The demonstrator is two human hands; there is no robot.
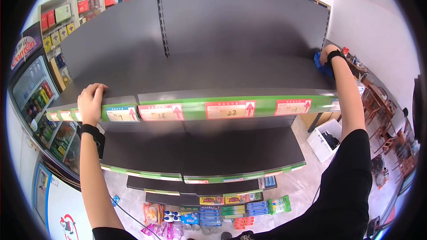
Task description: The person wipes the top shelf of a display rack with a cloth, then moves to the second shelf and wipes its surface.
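A dark grey shelf [213, 73] with a tall back panel [244, 20] spans the view. At its far right end, my right hand [330, 53] is closed on a blue cloth [319, 63], pressed against the surface by the panel's edge; the hand partly hides the cloth. My left hand [91, 102] rests over the shelf's front edge at the left, fingers laid on top and holding nothing. Beside it, a green price strip [193, 107] carries red and blue labels with handwritten numbers.
Lower shelves [200, 149] jut out beneath. Packaged goods [209, 215] lie on the floor below. A drinks fridge [38, 93] stands left, with a stocked wall rack [66, 15] behind. On the right are a white box [324, 140] and wooden chairs [384, 142].
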